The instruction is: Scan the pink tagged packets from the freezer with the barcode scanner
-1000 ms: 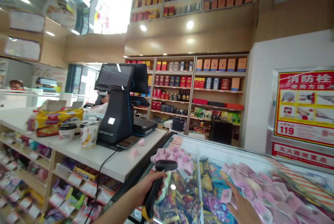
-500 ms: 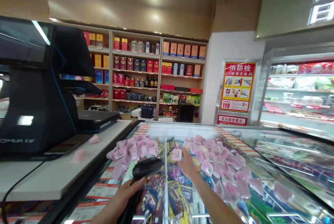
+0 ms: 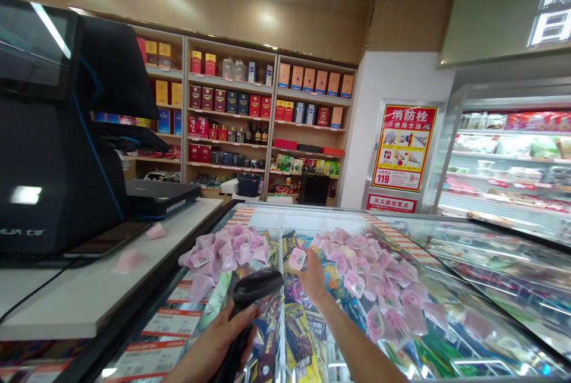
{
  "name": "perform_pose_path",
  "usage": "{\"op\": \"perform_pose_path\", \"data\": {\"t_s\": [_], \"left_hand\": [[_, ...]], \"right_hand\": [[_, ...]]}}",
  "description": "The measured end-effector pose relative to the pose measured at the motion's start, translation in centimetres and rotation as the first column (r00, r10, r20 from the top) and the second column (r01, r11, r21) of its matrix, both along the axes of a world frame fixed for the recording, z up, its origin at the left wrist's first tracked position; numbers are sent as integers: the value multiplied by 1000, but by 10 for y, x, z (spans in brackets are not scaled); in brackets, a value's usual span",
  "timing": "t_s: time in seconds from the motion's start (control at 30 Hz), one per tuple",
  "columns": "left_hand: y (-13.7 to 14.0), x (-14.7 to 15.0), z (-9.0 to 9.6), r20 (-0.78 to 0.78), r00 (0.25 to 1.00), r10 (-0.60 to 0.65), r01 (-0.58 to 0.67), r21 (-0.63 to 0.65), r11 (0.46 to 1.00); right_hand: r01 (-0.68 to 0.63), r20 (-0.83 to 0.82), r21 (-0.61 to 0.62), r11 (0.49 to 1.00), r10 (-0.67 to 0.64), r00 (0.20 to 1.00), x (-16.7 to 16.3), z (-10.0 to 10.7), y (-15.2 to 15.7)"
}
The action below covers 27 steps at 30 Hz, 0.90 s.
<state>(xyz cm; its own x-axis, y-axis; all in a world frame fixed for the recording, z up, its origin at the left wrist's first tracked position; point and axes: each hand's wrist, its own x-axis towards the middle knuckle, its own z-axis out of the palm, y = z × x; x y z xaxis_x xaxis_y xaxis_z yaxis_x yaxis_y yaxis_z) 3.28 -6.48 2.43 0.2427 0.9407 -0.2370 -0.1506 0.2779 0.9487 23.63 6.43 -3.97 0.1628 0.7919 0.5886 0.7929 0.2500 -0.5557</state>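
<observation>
My left hand (image 3: 225,335) is wrapping its fingers round the black scanner (image 3: 257,286); my right hand (image 3: 312,276) is pinching a labelled pink cup (image 3: 297,259), fingers nearly together, and I'm holding it over the display case (image 3: 307,215), between the smaller pile (image 3: 228,258) and the larger pile (image 3: 387,297).

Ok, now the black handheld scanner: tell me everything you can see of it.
The black handheld scanner has a broad, rounded head on a narrower handle; its smooth, slightly glossy surface looks like plastic. The left hand grips the handle. It is tilted, with the head uppermost toward the picture's right and the handle slanting down to the bottom edge, where it is cut off. It shows over the display case; whether it touches the case is unclear.
</observation>
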Motion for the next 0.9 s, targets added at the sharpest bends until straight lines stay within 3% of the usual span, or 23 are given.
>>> {"op": "perform_pose_path", "data": {"t_s": [0.2,0.37,0.57,0.67,0.73,0.8,0.9], "left_hand": [[7,-13,-1,-46,994,99,-96,81,992],[10,-31,0,-47,977,206,-204,43,978],[11,-34,1,-63,990,127,-129,-27,991],[11,-30,0,-71,993,94,-94,-5,996],[12,-27,0,-60,995,77,-76,16,997],[13,-22,-1,-34,997,67,-66,35,997],[12,-14,-2,-2,998,67,-67,53,996]], "right_hand": [[71,109,-95,993,-61,992,-13,1,5],[49,103,-196,979,-29,994,-45,6,20],[55,165,-235,970,-15,986,-79,17,25],[68,203,-168,984,-33,979,-52,25,16],[151,259,-74,986,-127,957,-17,32,4],[300,298,-13,954,-282,912,22,39,-9],[463,406,-78,883,-396,823,68,45,-26]]}}
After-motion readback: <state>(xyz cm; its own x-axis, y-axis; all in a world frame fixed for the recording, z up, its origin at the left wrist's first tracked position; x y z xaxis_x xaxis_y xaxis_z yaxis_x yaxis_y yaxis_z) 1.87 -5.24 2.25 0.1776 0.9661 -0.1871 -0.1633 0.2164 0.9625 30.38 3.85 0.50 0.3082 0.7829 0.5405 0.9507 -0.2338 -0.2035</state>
